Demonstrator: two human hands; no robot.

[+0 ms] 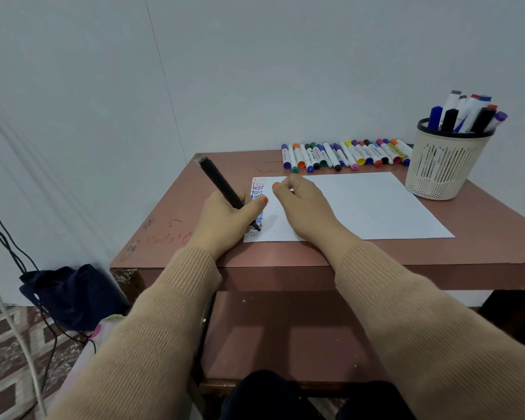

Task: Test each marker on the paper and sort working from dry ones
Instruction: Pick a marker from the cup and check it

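At the paper's (361,204) left edge | left hand (225,219) pinches black marker (225,186) mid-barrel, tip down | right hand (306,207) loosely curled, empty | marker light, rigid, likely slick

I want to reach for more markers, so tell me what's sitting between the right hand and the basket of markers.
In the head view, only bare white paper lies between the right hand and the basket; nothing rests on that stretch.
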